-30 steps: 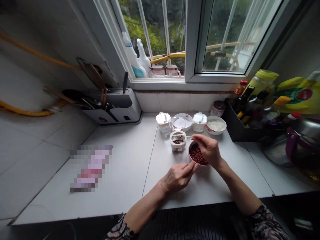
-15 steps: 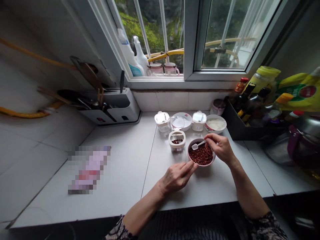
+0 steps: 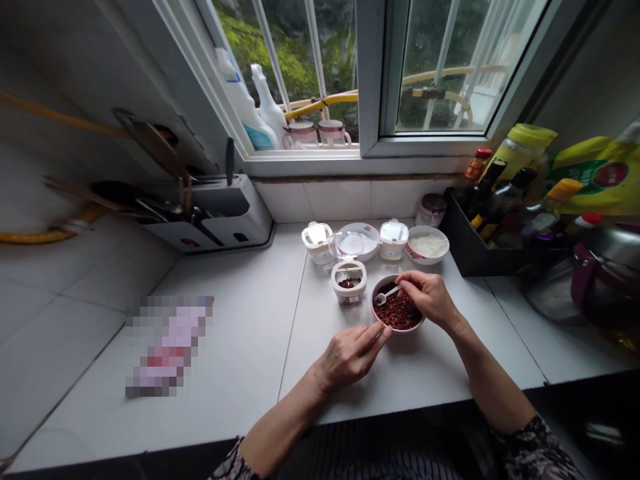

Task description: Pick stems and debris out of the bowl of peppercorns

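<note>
A pink-rimmed bowl (image 3: 421, 323) stands on the counter, filled with dark red dried bits that look like Sichuan peppercorns (image 3: 403, 311). My right hand (image 3: 425, 293) pinches the handle of a small white spoon (image 3: 382, 298) over the bowl, its scoop down at the peppercorns on the left side. My left hand (image 3: 350, 357) holds the near left of the bowl's rim with its fingertips; the thumb is partly hidden. Just left of the bowl is a small clear seasoning jar (image 3: 349, 283) with its lid raised and some dark red bits inside.
Behind are two lidded jars (image 3: 317, 237) (image 3: 393, 239), a plate (image 3: 367, 243) and a bowl of white granules (image 3: 428, 245). A black bottle box (image 3: 480, 257) stands right, a utensil holder (image 3: 250, 213) back left. A blurred pinkish packet (image 3: 173, 343) lies left.
My right hand has moved a little left and lowered the spoon's scoop into the peppercorns. My left hand stays at the bowl's rim. The whole view has shifted slightly.
</note>
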`<action>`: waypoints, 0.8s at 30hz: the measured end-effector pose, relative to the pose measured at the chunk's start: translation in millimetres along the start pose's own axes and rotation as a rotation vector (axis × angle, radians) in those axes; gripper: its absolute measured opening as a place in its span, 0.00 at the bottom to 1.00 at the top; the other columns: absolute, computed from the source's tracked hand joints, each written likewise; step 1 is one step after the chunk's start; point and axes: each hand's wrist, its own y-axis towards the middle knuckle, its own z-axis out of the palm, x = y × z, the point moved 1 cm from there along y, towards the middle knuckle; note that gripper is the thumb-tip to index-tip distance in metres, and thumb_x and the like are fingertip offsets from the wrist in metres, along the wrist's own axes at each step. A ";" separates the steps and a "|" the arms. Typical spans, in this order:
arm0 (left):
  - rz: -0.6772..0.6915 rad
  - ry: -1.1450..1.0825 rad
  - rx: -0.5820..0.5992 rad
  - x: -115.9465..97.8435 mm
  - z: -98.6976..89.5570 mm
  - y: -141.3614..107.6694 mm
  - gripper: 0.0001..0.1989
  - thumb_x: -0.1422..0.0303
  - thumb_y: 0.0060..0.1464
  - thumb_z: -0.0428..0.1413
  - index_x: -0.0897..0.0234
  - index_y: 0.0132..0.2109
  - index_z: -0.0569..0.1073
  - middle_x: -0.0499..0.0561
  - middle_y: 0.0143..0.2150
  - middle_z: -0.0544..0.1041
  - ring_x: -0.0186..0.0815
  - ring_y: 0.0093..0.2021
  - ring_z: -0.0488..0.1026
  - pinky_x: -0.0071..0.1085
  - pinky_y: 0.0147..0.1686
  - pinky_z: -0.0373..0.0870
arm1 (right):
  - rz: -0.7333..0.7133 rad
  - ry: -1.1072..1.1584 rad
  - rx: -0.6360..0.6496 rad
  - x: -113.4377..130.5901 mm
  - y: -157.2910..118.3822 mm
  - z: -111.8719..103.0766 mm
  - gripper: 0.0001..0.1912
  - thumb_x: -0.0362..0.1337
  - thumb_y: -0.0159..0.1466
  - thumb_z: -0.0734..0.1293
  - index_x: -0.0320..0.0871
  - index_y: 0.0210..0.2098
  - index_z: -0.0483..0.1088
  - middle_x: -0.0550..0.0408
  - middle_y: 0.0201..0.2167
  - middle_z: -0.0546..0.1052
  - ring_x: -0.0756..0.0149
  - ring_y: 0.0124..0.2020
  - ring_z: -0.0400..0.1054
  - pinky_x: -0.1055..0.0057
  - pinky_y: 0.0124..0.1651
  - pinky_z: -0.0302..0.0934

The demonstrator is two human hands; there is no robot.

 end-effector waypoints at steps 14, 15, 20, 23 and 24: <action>-0.003 0.004 -0.001 -0.3 -0.8 1.2 0.16 0.80 0.62 0.48 0.75 0.56 0.68 0.62 0.46 0.77 0.34 0.33 0.76 0.30 0.31 0.76 | 0.036 -0.012 -0.026 -5.1 1.4 -3.5 0.10 0.36 0.62 0.62 0.42 0.31 0.74 0.56 0.21 0.77 0.66 0.24 0.71 0.71 0.31 0.64; -0.004 0.000 0.002 -0.3 -0.6 0.9 0.16 0.80 0.62 0.48 0.75 0.56 0.68 0.62 0.46 0.77 0.34 0.33 0.76 0.30 0.30 0.76 | 0.034 -0.011 -0.026 -4.7 1.5 -3.6 0.09 0.36 0.62 0.62 0.42 0.31 0.74 0.56 0.21 0.77 0.66 0.24 0.71 0.71 0.31 0.64; -0.002 -0.012 0.009 0.0 0.3 -0.7 0.17 0.80 0.62 0.48 0.76 0.57 0.67 0.63 0.46 0.77 0.35 0.34 0.76 0.31 0.31 0.76 | 0.046 0.015 -0.027 -3.3 1.6 -4.9 0.09 0.36 0.61 0.63 0.42 0.30 0.74 0.56 0.21 0.77 0.66 0.24 0.71 0.71 0.30 0.64; 0.000 0.001 0.024 0.2 0.8 -2.1 0.19 0.79 0.62 0.47 0.74 0.60 0.66 0.64 0.48 0.77 0.35 0.35 0.76 0.31 0.33 0.77 | 0.071 0.055 -0.024 -4.2 1.6 -5.2 0.09 0.37 0.61 0.63 0.42 0.30 0.74 0.55 0.21 0.77 0.65 0.24 0.71 0.71 0.29 0.64; -0.002 0.004 0.027 0.3 1.0 -2.6 0.19 0.79 0.63 0.47 0.74 0.60 0.65 0.64 0.48 0.76 0.35 0.35 0.76 0.31 0.33 0.77 | 0.080 0.067 -0.023 -4.9 1.7 -5.1 0.09 0.38 0.61 0.63 0.42 0.30 0.74 0.55 0.21 0.77 0.65 0.24 0.71 0.71 0.29 0.64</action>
